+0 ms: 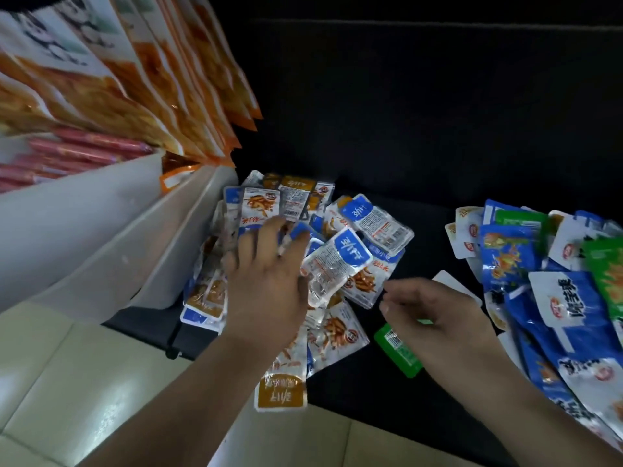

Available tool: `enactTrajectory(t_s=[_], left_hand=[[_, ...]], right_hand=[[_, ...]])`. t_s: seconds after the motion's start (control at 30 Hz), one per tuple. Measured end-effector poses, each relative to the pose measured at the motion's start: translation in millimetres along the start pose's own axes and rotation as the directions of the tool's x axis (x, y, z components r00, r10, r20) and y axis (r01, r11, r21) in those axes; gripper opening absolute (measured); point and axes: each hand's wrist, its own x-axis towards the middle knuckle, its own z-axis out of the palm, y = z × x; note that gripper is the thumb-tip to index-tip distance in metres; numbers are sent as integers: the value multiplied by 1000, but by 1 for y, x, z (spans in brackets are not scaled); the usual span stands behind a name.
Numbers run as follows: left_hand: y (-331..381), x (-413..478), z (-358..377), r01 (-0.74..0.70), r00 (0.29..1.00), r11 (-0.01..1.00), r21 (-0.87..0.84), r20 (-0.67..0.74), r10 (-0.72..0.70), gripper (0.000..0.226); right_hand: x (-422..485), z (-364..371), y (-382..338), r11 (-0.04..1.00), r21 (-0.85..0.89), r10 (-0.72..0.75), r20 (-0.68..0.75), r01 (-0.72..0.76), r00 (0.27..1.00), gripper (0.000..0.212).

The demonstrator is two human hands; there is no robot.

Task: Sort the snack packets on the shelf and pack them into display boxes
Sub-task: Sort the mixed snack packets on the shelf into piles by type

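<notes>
Snack packets (350,254) in blue and white lie heaped on the dark shelf (404,129), left of centre, under your left hand (266,288). Its fingers (281,227) are straight and spread apart, resting flat on top of the heap. Your right hand (438,315) hovers just right of the heap, its fingers (404,291) loosely curled, thumb and forefinger apart. A green packet (401,352) lies directly beneath it; whether the fingers pinch it cannot be told. One brown-labelled packet (281,396) sits at the near edge of the heap. A second pile (526,257) of blue and green packets covers the right of the shelf, well apart from the first. At far left, orange bags (141,79) hang above white bins (101,224), with red sticks (77,150) showing over the rim. Pale floor tiles (67,382) appear near left.
</notes>
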Motion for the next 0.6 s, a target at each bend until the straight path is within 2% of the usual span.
enactTrajectory(t_s=[0.1, 0.23, 0.33, 0.43, 0.5, 0.6], left_hand=[[7, -3, 21, -190, 982, 981, -48, -4, 190, 60], [18, -12, 17, -164, 986, 980, -114, -49, 160, 49], [15, -41, -1, -172, 985, 976, -132, -49, 167, 37], [8, -83, -5, -121, 981, 988, -98, 138, 134, 51], [6, -103, 3, -81, 968, 991, -106, 227, 103, 60], [10, -111, 18, -78, 974, 978, -191, 196, 116, 64]], right_hand=[[-1, -8, 3, 1000, -15, -10, -15, 10, 1000, 17], [-5, -18, 11, 999, -38, -30, -53, 28, 998, 18], [-13, -22, 23, 973, -226, -62, -38, 52, 997, 19], [-15, -19, 39, 849, -513, -145, 4, 126, 989, 34], [-14, -15, 51, 768, -623, -168, 31, 150, 985, 41], [-12, -10, 68, 664, -716, -226, 82, 215, 971, 46]])
